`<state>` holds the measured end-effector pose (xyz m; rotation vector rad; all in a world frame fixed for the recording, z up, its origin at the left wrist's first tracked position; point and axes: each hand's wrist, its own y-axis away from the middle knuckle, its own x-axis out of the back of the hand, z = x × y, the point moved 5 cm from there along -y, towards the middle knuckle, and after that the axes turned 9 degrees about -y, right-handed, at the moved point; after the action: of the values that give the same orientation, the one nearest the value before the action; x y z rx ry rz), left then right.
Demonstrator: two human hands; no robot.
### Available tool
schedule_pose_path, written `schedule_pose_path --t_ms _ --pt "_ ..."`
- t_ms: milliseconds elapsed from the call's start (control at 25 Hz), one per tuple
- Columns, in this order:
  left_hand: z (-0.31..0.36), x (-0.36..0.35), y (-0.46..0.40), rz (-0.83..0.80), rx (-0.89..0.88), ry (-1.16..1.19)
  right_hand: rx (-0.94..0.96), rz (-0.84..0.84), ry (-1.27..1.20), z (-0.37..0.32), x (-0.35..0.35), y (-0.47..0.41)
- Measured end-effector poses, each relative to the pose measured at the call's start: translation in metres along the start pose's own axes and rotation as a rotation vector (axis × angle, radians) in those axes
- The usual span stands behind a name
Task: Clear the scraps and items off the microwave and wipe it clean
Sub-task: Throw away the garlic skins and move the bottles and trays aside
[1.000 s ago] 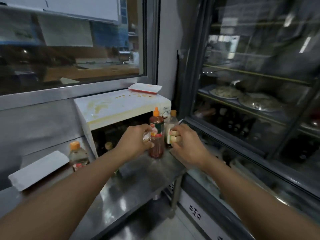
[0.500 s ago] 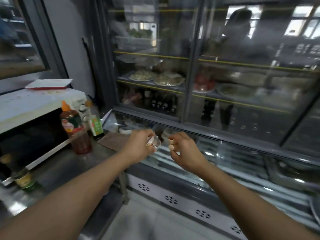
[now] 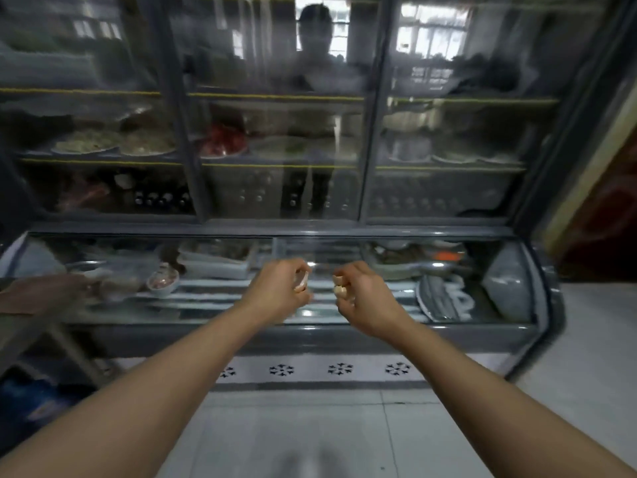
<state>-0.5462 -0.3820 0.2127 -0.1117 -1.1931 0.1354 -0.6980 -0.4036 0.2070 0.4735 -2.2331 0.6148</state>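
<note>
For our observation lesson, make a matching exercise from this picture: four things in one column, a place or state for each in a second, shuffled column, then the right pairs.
Things:
1. left hand
2. right hand
3. bowl
4. snowflake marks

Places or states:
A. inside the glass counter, at the left
B. pinches pale chunky scraps
C. on the white strip near the floor
D. pinches a small whitish scrap

Pairs: 1-D, 2-B, 3-A, 4-C

We see two bare forearms reaching in from the lower corners, with no sleeves, watch, rings or gloves on them. Our left hand [image 3: 279, 288] and right hand [image 3: 365, 294] are uncovered, nails short and plain on the fingers [image 3: 339, 289] that show.
</note>
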Motion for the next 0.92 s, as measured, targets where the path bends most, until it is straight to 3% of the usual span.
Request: schedule_pose_path --t_ms 520,920 --pt "0.365 -0.15 -0.032 -0.236 -0.534 0.069 -0.476 0.38 0.176 0.208 0.242 0.221" --pt "0.579 -0.256 -0.133 -0.318 -0.742 0.128 -0.699 0.502 0.256 0.368 0.392 0.267"
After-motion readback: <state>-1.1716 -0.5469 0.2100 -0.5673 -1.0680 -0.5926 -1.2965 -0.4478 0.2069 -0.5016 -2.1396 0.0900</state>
